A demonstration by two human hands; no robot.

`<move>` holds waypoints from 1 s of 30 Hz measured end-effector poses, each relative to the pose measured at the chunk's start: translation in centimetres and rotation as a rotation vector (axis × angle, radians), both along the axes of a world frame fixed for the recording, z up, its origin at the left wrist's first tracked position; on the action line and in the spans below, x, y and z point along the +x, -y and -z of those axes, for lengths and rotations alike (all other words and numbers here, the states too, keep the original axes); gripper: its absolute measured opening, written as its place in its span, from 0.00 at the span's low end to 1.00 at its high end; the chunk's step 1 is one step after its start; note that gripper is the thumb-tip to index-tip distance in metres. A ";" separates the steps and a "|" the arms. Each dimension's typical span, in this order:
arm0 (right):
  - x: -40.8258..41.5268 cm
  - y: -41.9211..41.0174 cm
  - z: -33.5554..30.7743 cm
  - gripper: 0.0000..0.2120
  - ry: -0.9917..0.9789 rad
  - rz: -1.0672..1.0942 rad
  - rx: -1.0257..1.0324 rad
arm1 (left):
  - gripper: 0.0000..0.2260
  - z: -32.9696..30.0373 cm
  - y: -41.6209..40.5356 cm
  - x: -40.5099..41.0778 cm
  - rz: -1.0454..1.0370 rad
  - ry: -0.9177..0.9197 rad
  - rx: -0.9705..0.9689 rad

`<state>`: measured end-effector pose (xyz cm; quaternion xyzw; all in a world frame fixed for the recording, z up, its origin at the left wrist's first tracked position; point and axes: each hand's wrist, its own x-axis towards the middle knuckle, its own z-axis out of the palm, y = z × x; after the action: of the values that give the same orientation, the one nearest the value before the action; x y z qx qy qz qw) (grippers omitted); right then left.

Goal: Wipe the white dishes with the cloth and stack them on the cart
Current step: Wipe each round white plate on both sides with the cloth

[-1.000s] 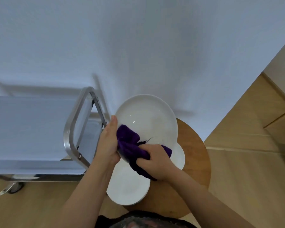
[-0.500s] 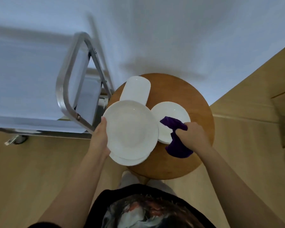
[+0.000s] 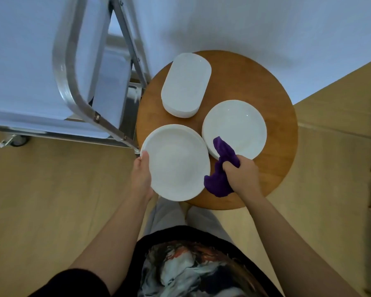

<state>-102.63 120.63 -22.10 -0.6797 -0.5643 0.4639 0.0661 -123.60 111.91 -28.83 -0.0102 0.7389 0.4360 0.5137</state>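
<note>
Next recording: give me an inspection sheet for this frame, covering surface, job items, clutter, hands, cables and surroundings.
Surface: round wooden stool top, carrying the dishes.
Job items: large round white plate at the stool's near-left edge; smaller round white plate to its right; oblong white dishes stacked behind; purple cloth lapping the smaller plate.
Clutter: nothing seen.
Hands: left hand holds the large plate's rim; right hand has its grip on the cloth.
Cables: nothing seen.
Surroundings: steel cart to the left, white wall, wood floor.
</note>
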 end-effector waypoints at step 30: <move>3.8 -5.6 1.3 0.11 -0.173 0.303 0.077 | 0.14 1.7 -13.9 7.8 0.884 -0.850 -0.082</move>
<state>-98.81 126.20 -23.36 -0.7116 -0.4648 0.4834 0.2096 -115.85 125.77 -30.52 0.4521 0.8295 0.1189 0.3055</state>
